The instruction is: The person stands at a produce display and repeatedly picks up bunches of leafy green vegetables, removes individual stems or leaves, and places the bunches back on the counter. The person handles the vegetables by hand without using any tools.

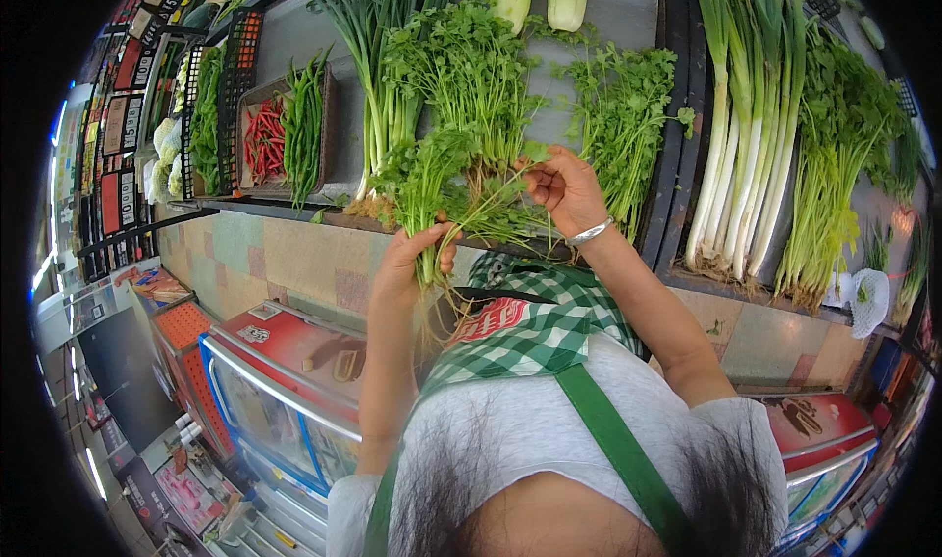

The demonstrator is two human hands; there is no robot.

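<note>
My left hand [414, 259] is closed around a bunch of cilantro [423, 185], whose thin roots hang below the fist. One stem angles out of that bunch towards my right hand [565, 189]. The right fingertips pinch its leafy top. Behind the hands, a larger pile of cilantro [471, 78] lies on the metal display counter [548, 108], with its roots towards me. More cilantro [622, 130] rests to the right of my right hand. Loose sprigs [508, 218] lie along the counter's front edge, between and behind my hands.
Green onions [379, 115] lie left of the pile, beside a basket [330, 130] of red chilies [265, 141] and green peppers [304, 130]. Leeks [751, 137] and Chinese celery [828, 211] lie on the right, past a dark divider [671, 115]. Chest freezers [294, 388] stand behind me.
</note>
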